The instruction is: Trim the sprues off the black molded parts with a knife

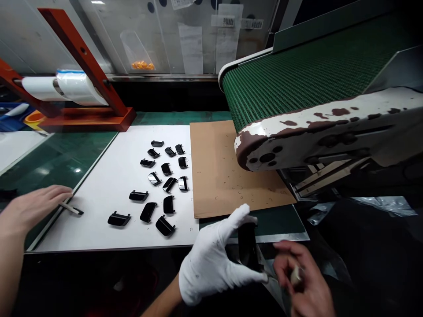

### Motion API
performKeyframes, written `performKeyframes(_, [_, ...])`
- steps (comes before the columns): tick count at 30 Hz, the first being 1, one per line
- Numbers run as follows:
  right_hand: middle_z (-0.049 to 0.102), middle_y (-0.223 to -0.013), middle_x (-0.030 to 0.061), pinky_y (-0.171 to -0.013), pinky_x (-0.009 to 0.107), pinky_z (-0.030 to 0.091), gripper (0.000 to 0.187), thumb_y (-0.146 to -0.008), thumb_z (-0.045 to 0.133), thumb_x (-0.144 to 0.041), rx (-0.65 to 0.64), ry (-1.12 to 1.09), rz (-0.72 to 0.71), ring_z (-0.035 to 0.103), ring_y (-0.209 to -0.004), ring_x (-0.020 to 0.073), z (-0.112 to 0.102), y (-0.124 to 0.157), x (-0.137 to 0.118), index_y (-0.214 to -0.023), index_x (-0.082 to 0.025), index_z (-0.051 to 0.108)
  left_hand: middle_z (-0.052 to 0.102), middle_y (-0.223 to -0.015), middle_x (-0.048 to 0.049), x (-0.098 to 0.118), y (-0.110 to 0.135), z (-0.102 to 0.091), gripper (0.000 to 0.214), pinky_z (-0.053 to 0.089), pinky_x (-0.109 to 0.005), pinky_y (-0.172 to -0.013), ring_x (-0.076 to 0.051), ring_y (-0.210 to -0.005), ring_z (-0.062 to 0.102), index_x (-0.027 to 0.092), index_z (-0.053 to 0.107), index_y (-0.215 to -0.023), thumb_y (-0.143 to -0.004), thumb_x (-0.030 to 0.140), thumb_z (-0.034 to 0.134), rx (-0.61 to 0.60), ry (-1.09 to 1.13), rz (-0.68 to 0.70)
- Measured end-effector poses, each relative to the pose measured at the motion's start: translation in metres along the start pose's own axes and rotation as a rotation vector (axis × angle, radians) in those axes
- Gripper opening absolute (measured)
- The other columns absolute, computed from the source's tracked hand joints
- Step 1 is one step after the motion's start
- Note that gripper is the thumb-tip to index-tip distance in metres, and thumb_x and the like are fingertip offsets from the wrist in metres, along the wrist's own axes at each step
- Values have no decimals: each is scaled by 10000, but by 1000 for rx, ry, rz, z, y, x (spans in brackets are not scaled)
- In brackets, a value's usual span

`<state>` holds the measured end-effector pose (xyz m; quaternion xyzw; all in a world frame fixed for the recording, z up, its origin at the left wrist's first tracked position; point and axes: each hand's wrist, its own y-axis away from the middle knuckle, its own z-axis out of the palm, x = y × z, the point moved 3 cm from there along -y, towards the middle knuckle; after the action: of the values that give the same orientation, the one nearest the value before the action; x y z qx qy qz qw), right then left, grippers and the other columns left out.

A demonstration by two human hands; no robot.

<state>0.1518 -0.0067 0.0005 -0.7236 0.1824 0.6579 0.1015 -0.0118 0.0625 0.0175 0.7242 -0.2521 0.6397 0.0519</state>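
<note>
My left hand [218, 259], in a white glove, grips a glossy black plastic part [247, 246] between thumb and fingers, just off the table's front edge. To its right, my bare right hand [306, 277] is closed around a knife with a pale, rounded handle [296, 276]. Motion blurs this hand, and its thin blade shows only faintly by the part's lower end. Several similar black parts [139, 195] with small prongs lie scattered on the white sheet [95, 185] to the left.
A co-worker's hand [39, 204] rests at the left, holding a thin tool [72, 208]. Brown cardboard [224, 171] with small curled shavings lies beside the white sheet. A green conveyor belt [297, 70] overhangs from the right. Plastic film rolls [77, 88] sit on an orange-red stand [89, 116].
</note>
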Motion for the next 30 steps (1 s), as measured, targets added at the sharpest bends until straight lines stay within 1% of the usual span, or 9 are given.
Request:
performKeyframes(3, [562,-603,-31,-474,224,354,701,-797,292,-825,-74,48,33,399,-486,122,-8,-9,3,-1015,-259,644,650,-1258,-2,-4,2,0,1068,476,-304,-1042,-219,-1159,628,373,342,-1463,-579,242,926,41,91,-18])
performKeyframes(7, [559,-630,-20,-567,214,434,386,-918,439,-569,-230,320,15,543,-588,142,-20,-18,-1,-895,-250,655,656,-1249,-11,-3,4,1,1039,485,-306,-1033,-227,-1149,634,356,380,-1451,-577,223,925,53,154,-37])
performKeyframes(9, [556,-617,-23,-524,214,436,363,-929,438,-540,-341,401,-41,540,-547,140,-21,-21,-8,-853,-250,642,660,-1244,-30,-2,4,3,1027,500,-301,-1011,-240,-1143,638,324,408,-1443,-565,226,930,58,170,-60])
performKeyframes(12, [484,-562,-38,-427,235,379,543,-876,344,-721,-443,480,-140,459,-468,140,-16,-23,-26,-824,-247,604,665,-1237,-52,1,5,5,1019,523,-294,-969,-260,-1125,646,289,448,-1425,-535,241,943,63,187,-95])
performKeyframes(14, [409,-512,-52,-375,247,311,706,-724,279,-893,-486,546,-248,386,-424,130,-8,-23,-39,-727,-241,550,670,-1227,-48,3,5,7,1016,529,-293,-955,-261,-1099,657,298,459,-1418,-527,251,947,63,204,-97])
performKeyframes(16, [390,-478,-60,-354,247,269,735,-619,279,-948,-487,618,-378,356,-392,112,0,-23,-50,-640,-238,472,677,-1214,-33,4,6,9,1012,526,-294,-957,-254,-1078,666,326,464,-1411,-525,256,948,62,222,-86])
performKeyframes(20, [509,-484,-35,-372,248,315,707,-617,396,-929,-427,740,-523,466,-377,119,5,-25,-59,-654,-228,474,671,-1220,-8,4,8,12,1000,509,-294,-980,-244,-1077,662,374,471,-1399,-533,218,944,48,285,-85])
performKeyframes(25, [506,-480,-18,-370,269,336,759,-686,272,-924,-440,773,-588,502,-369,145,6,-25,-63,-677,-208,523,686,-1192,10,7,9,13,970,514,-284,-970,-225,-1029,682,388,487,-1384,-550,177,934,33,364,-87])
performKeyframes(30, [535,-506,0,-383,279,383,798,-712,253,-908,-463,779,-618,542,-395,163,8,-24,-63,-714,-181,580,702,-1175,7,10,8,14,932,516,-253,-954,-216,-1013,690,367,520,-1367,-550,188,933,34,357,-97])
